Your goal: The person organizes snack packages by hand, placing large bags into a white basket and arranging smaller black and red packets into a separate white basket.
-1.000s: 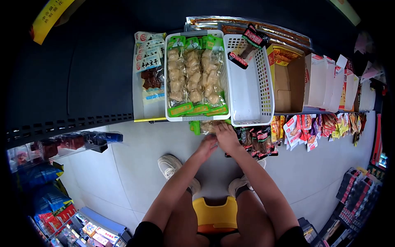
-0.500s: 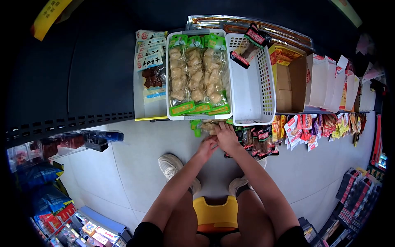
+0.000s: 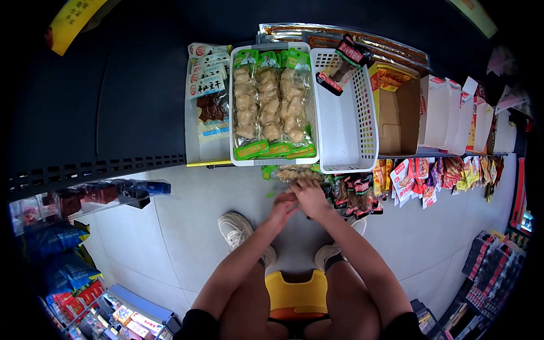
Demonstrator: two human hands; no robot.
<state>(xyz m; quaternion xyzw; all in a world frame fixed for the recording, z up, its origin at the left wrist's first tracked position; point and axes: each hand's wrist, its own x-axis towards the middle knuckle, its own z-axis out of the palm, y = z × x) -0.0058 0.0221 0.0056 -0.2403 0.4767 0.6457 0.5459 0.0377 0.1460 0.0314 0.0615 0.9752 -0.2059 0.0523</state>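
Dark shelf (image 3: 141, 113) is filling the upper view, with grey floor (image 3: 190, 204) showing below. Side by side at the shelf edge, two white baskets are standing: the left basket (image 3: 275, 162) is holding rows of green-labelled beige packs (image 3: 269, 107), the right basket (image 3: 340, 139) a single dark pack (image 3: 343, 71) at its far end. Below the right basket, black-and-red packs (image 3: 360, 198) are clustering. A loose beige pack (image 3: 290, 173) is lying just below the left basket's front edge, in front of the hands. Right hand (image 3: 310, 195) is bending its fingers loosely down at the loose pack's near side; left hand (image 3: 283, 207) is curling its fingers just beside it. Fingertips are partly hidden; cannot tell whether either is pinching wrapper. Versus half a second ago: right hand is sitting nearer the body, exposing more of the loose pack; baskets are staying put.
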